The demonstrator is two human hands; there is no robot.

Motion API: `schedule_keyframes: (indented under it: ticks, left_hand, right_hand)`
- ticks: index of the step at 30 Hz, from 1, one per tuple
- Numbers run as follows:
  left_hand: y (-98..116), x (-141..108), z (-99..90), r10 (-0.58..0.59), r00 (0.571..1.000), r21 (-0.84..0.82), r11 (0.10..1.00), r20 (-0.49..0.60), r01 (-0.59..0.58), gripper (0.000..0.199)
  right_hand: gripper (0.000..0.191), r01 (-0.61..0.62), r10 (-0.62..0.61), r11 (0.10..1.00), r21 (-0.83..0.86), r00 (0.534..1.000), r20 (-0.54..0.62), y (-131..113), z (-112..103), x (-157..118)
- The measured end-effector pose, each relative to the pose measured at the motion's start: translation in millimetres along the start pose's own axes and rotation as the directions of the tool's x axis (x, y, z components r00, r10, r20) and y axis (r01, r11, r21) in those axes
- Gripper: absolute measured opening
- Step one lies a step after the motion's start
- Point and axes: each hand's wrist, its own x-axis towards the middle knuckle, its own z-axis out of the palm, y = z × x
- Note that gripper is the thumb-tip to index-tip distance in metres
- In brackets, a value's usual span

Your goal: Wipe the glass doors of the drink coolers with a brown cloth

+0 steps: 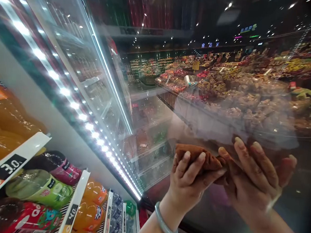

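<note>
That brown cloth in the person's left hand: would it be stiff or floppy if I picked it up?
The brown cloth would probably be floppy, since it creases and bunches in the left hand. It is likely light, as it looks like folded fabric. Pushed, it should crumple rather than roll, having no round shape.

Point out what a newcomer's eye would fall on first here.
Probably the glaring strip of white lights, running diagonally down the left half. Next, the brown cloth in the left hand, right of centre, with a pale bangle on that wrist. Then the orange bottles racked at lower left.
</note>
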Motion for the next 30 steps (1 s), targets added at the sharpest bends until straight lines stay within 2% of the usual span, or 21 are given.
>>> schedule_keyframes:
  ticks: [3, 6, 8, 10, 12, 13, 15, 18, 20, 22, 24, 27, 28, 30]
  left_hand:
    - [-5.8, 2.0, -6.1, -0.065, 0.998, -0.016, 0.998, -0.026, 0.065, 0.060]
    - [-15.5, 11.2, -18.1, -0.130, 0.991, -0.015, 0.991, -0.036, 0.129, 0.053]
    - [-27.6, 15.0, -27.2, -0.050, 0.997, 0.026, 0.998, -0.058, 0.052, 0.052]
    - [-40.9, 16.8, -35.3, -0.040, 0.995, 0.093, 0.995, -0.094, 0.049, 0.055]
    - [-48.4, 16.9, -39.6, -0.137, 0.983, 0.118, 0.981, -0.124, 0.151, 0.059]
    - [-48.9, 16.1, -39.8, -0.173, 0.976, 0.108, 0.976, -0.130, 0.187, 0.058]
    - [-46.0, 12.5, -37.1, -0.152, 0.978, 0.083, 0.983, -0.146, 0.165, 0.054]
    - [-48.3, 5.5, -36.1, 0.008, 0.993, 0.077, 0.997, -0.114, 0.001, 0.048]
    - [-60.0, 4.1, -42.8, 0.044, 0.998, 0.078, 0.996, -0.052, -0.039, 0.049]
    - [-73.1, 6.3, -52.2, 0.016, 0.999, 0.066, 0.998, -0.029, -0.014, 0.053]
    - [-79.4, 8.7, -58.6, -0.075, 0.994, 0.043, 0.996, -0.077, 0.079, 0.057]
    - [-77.3, 4.3, -59.7, -0.195, 0.971, -0.001, 0.980, -0.137, 0.197, 0.059]
    - [-77.8, 0.5, -59.7, -0.207, 0.970, 0.000, 0.978, -0.127, 0.209, 0.059]
    - [-86.5, -7.5, -62.9, -0.146, 0.985, 0.036, 0.988, -0.088, 0.150, 0.058]
  right_hand:
    - [0.053, -0.048, 0.047, 0.998, 0.047, 0.999, 0.025, -19.5, 9.1, -7.1]
    - [0.051, -0.122, 0.126, 0.985, 0.121, 0.991, -0.032, -40.1, 20.4, -9.8]
    - [0.050, -0.138, 0.144, 0.982, 0.128, 0.989, -0.033, -46.7, 27.5, -8.6]
    - [0.050, -0.069, 0.073, 0.994, 0.089, 0.997, -0.035, -45.8, 32.5, -5.8]
    - [0.049, 0.078, -0.077, 0.996, 0.033, 0.996, -0.040, -40.1, 34.7, -3.1]
    - [0.048, 0.146, -0.145, 0.989, 0.015, 0.988, -0.046, -36.6, 35.0, -2.4]
    - [0.047, 0.218, -0.217, 0.976, 0.012, 0.974, -0.061, -31.0, 35.1, -2.3]
    - [0.051, 0.192, -0.188, 0.979, 0.061, 0.980, -0.060, -34.2, 37.0, -2.0]
    - [0.053, 0.161, -0.160, 0.981, 0.112, 0.987, -0.016, -47.4, 41.2, 1.8]
    - [0.052, 0.104, -0.109, 0.977, 0.184, 0.994, 0.015, -66.8, 47.8, 8.7]
    - [0.046, 0.060, -0.066, 0.966, 0.250, 0.998, 0.014, -86.3, 55.1, 16.1]
    - [0.038, 0.100, -0.093, 0.942, 0.321, 0.995, -0.036, -102.3, 61.6, 21.5]
    - [0.037, 0.115, -0.105, 0.935, 0.334, 0.993, -0.047, -103.4, 62.0, 21.0]
    - [0.035, 0.136, -0.132, 0.935, 0.328, 0.991, -0.034, -101.9, 61.0, 17.7]
